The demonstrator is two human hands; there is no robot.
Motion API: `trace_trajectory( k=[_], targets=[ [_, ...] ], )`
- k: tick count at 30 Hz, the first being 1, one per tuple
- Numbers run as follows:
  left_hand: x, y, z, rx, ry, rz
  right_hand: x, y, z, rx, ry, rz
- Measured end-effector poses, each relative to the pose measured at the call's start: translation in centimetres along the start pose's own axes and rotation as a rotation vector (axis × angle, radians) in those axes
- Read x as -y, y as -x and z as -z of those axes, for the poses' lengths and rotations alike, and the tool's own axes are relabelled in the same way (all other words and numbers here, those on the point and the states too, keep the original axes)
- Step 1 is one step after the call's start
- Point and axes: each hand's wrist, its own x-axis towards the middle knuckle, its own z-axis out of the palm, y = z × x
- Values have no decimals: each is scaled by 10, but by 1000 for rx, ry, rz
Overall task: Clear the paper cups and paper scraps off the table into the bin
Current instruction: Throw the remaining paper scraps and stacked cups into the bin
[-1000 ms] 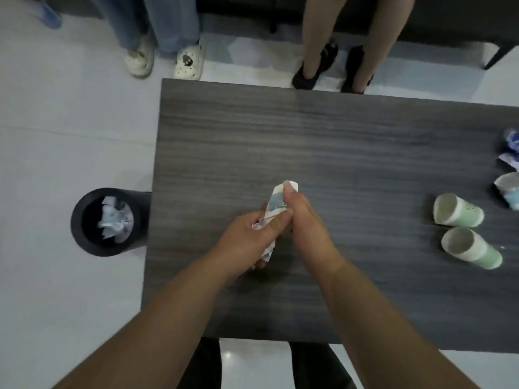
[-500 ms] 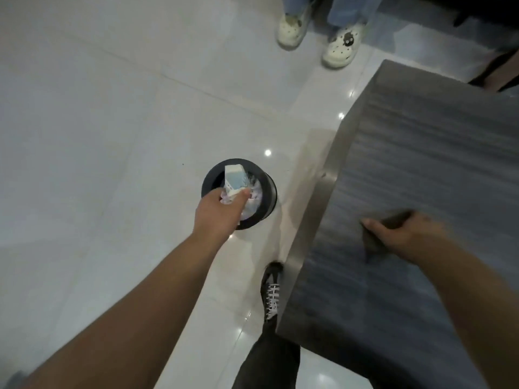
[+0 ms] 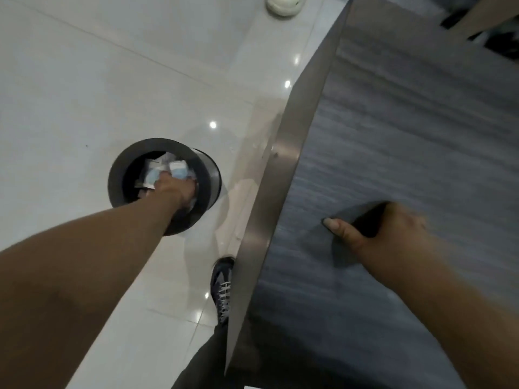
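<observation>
A dark laced shoe (image 3: pixel 222 290) and a white shoe (image 3: pixel 285 4) on glossy floor tiles (image 3: pixel 84 88).

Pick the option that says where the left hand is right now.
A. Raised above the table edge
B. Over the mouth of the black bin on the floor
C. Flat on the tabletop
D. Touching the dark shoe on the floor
B. The left hand is at the open mouth of the black bin, with crumpled paper just beyond its fingers; the right hand rests on the table.
</observation>
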Motion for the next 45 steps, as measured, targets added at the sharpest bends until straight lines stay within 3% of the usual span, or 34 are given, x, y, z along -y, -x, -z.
trace_trajectory(
  k=[5,8,14,20,24,26,28,31,35,41,45],
  targets=[
    [-1,-19,-12,-9,-130,15,-5,5,-4,-76,20,36],
    [-12,-16,-14,-22,42,82,-4,2,-6,-113,9,70],
    [-5,62,13,-156,96,-14,-3,-5,0,16,-36,20],
    [-2,161,54,-262,113,-177,-1,-1,4,-1,-10,12],
    [-11,264,43,-258,91,-360,-4,10,2,-81,-6,74],
    [-23,322,24,-233,56,-526,-12,9,9,16,-106,96],
    [-38,374,-5,-184,-11,-667,-32,7,21,166,-383,143],
    [-61,434,-56,-158,-144,-736,-100,22,30,255,-629,162],
    [-105,489,-152,-71,-315,-796,-257,57,19,277,-770,-2],
    [-177,565,-319,77,-480,-766,-502,67,17,103,-932,-455],
    [-213,580,-381,62,-694,-662,-606,42,47,-2,-1081,-560]
  ],
)
